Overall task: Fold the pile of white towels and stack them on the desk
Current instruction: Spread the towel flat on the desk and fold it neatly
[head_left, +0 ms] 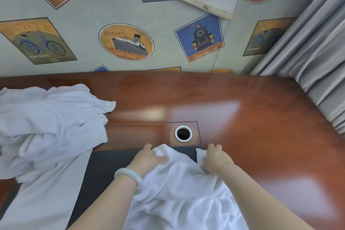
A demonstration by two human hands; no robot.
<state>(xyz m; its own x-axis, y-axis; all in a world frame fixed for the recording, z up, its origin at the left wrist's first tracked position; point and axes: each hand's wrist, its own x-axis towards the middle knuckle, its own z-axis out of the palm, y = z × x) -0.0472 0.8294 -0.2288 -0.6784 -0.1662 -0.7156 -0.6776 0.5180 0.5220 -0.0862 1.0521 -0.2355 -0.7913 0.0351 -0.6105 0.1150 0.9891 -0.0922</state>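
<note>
— How far along is she, would you say?

— Hardly started, by my reckoning; begin at the left: the pile of white towels [52,123] lies crumpled on the desk [252,127], one length of it running down toward the near edge; nothing in that heap looks folded.

— And in the middle?

— One towel [179,188] lies rumpled over the dark mat [104,166], its near end dropping toward the person; the left hand [149,158], the one with the pale bangle [130,175], pinches the far edge between thumb and fingers; the right hand [214,158] has its fingers curled on the other far corner; both sit just short of the cable hole [183,133].

— So a fold is in hand?

— More like laying it flat first, I'd guess; I can see no clean crease in it.

— Any stack?

— None in sight; the right side of the desk shows only glossy wood up to the curtain [321,65]; so I judge every towel is yet to be folded, this one first, and the stacking not begun.
</note>
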